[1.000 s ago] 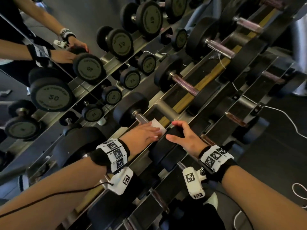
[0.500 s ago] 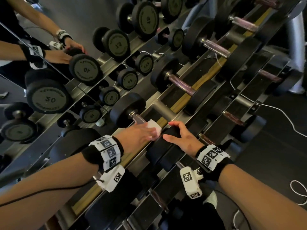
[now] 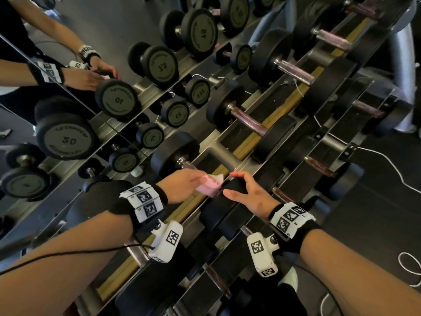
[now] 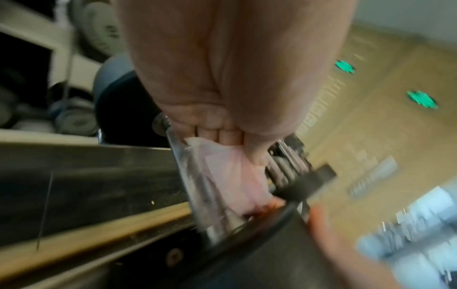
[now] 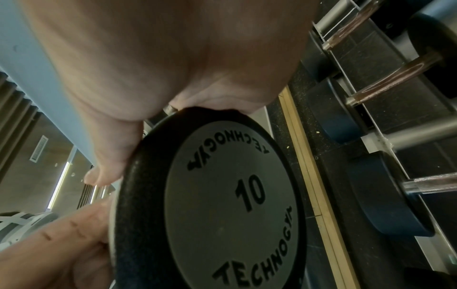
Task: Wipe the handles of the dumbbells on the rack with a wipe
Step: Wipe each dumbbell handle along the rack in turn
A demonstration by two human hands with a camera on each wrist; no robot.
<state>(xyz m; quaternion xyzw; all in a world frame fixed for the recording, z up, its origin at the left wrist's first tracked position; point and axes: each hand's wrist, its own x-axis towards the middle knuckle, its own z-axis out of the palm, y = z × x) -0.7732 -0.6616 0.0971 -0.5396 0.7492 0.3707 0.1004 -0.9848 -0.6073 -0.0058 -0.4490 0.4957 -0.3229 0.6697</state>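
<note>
dark rubber flooring (image 3: 376, 213) runs beside the slanted metal dumbbell rack (image 3: 250, 142), and a mirror (image 3: 57, 26) behind it doubles the round weights and my arms; a white cable (image 3: 387, 160) trails across the floor. my left hand (image 3: 182, 185) is curled around the wipe (image 3: 210, 184), clamping it on the handle (image 3: 185, 164) of the 10 dumbbell (image 5: 222, 195), close to the near weight head. in the left wrist view the pale wipe (image 4: 230, 176) sits bunched under my fingers (image 4: 217, 135) against the shiny bar (image 4: 197, 185). my right hand (image 3: 248, 195) grasps the top edge of that near head, thumb and fingers curved over it. compared with a second ago, the wipe has slid down the handle toward the near head, and my right hand stays put.
</note>
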